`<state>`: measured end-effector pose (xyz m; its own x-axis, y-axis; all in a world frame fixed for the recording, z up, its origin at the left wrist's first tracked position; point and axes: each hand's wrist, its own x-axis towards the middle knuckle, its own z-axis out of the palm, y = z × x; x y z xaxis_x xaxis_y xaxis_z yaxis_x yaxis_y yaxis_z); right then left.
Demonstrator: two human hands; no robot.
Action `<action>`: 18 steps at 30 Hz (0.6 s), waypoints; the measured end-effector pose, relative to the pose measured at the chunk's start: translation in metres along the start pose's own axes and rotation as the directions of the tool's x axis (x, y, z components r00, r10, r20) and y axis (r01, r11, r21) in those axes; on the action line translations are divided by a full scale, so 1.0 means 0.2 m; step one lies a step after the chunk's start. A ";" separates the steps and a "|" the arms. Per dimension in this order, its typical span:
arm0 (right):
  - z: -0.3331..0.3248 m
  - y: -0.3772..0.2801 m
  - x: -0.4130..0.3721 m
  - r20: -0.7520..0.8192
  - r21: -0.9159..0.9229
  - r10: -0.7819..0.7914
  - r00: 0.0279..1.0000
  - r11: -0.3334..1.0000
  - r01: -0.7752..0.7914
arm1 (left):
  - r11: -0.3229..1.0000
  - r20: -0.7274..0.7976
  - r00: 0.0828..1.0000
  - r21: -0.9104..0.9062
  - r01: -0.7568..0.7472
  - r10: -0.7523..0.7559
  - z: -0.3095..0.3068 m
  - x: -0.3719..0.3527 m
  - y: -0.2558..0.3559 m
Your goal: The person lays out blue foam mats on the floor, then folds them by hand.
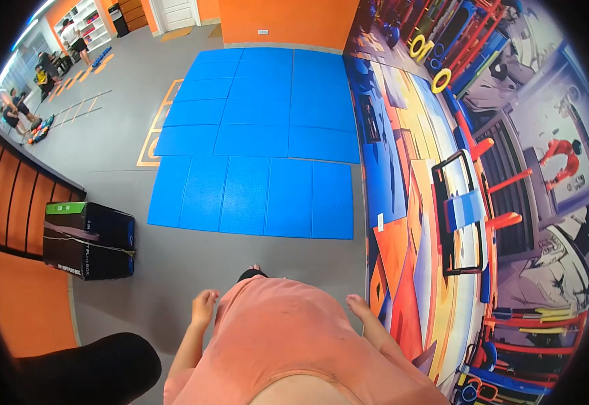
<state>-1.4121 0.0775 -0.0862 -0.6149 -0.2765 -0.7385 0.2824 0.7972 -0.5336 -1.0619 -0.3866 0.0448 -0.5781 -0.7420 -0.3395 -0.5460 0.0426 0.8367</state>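
My left hand (204, 306) hangs beside the left of my body, its fingers loosely curled, with nothing visible in it. On the other side, my right hand (358, 306) is held at about the same height, also curled, and no object shows in it. Neither hand touches anything besides perhaps the salmon-coloured shirt (288, 331) between them. Ahead on the floor lie blue folding mats (254, 128), made of joined panels, with the nearest mat (247, 196) slightly offset from the rest. The tip of one foot (252, 271) shows on the grey floor short of the mats.
A strapped black plyo box (92, 239) stands at the left by an orange wall. Along the right runs a mural wall (409, 202) with a mounted rack (460, 212). A dark rounded object (105, 370) is at lower left. Several people (44, 71) are far left.
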 end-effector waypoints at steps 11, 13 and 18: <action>0.34 -1.03 0.47 0.297 -0.107 -0.131 0.946 0.980 0.169 | 0.929 0.214 0.967 0.365 0.052 -0.138 0.08 0.68 0.30; 0.49 -1.10 0.73 0.301 -0.217 -0.102 0.948 0.961 0.172 | 0.786 0.330 0.923 0.616 -0.054 -0.196 0.18 0.88 0.36; 0.71 -1.13 1.20 0.132 -0.556 0.139 0.981 0.830 -0.043 | 0.585 0.422 0.822 0.799 -0.138 -0.382 0.50 1.51 -0.01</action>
<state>-1.5184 -0.2462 -0.2006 -0.4666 -0.2314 -0.8537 -0.1488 0.9719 -0.1821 -1.2974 -0.5436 -0.1022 -0.5223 -0.3442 -0.7802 -0.7246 0.6615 0.1932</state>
